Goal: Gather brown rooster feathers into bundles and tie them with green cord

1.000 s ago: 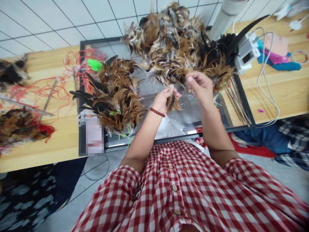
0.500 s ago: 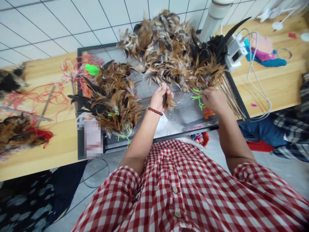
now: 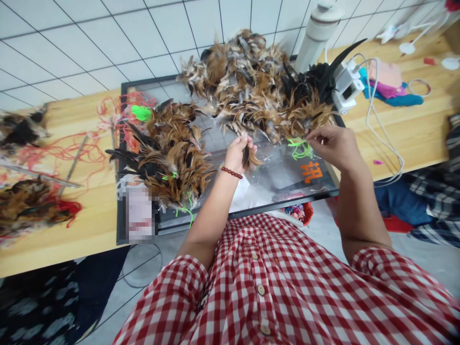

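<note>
Brown feathers [image 3: 253, 158] are pinched in my left hand [image 3: 240, 152], which has a beaded bracelet at the wrist. My right hand [image 3: 336, 146] is at the right, its thumb and fingertips pressed together beside bright green strings [image 3: 300, 149]; whatever is between them is too small to make out. A large pile of brown and pale feathers [image 3: 247, 81] lies behind both hands. To the left of my left hand sits a second feather pile [image 3: 176, 153] with green string in it. Both piles rest on a dark framed glass panel [image 3: 276, 165].
White chargers with cables [image 3: 348, 86] stand right of the large pile, near a white pipe [image 3: 318, 36]. Coloured cloths [image 3: 388, 81] lie farther right. Red strings [image 3: 61, 148] and more feathers [image 3: 28, 201] are at the left. Other people's clothing shows at both sides.
My right hand has moved right and turned, away from the green strings. My left hand still holds the feathers. The view has shifted slightly.
</note>
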A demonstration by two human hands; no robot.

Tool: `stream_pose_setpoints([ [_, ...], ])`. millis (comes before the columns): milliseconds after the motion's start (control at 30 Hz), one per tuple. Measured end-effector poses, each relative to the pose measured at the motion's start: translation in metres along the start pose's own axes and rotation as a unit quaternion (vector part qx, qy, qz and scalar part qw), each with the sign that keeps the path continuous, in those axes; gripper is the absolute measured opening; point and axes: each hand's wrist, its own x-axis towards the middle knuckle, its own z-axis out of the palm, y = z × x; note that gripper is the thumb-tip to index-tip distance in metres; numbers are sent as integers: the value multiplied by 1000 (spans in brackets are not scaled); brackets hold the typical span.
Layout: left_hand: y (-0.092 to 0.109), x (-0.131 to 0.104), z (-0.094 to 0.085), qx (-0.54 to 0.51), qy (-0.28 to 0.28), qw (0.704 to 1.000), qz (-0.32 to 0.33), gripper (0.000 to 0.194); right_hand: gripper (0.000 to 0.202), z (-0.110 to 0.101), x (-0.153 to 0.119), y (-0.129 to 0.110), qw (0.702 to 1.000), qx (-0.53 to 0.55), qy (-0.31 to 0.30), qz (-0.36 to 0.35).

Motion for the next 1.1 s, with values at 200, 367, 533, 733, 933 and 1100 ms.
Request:
stream_pose_setpoints([
  [200,-2,-9,6,59,-46,995,62,30,22,-4,-3,2,988,133,66,45],
  [367,-6,-18,14,139,-137,977,81,31,14,-10,0,1,997,47,57,-5],
  [533,-13,-22,25,120,-134,981,75,30,22,3,5,-13,958,279,69,15],
  [733,-18,-22,36,72,-43,994,72,27,15,-6,-8,-15,993,115,32,-6],
  [933,-14,-19,17,73,-10,993,89,27,32,-24,-41,24,976,-115,-130,-129],
  [1100,-19,-20,11,74,16,994,83,29,30,-5,-46,32,937,-190,-257,-144],
])
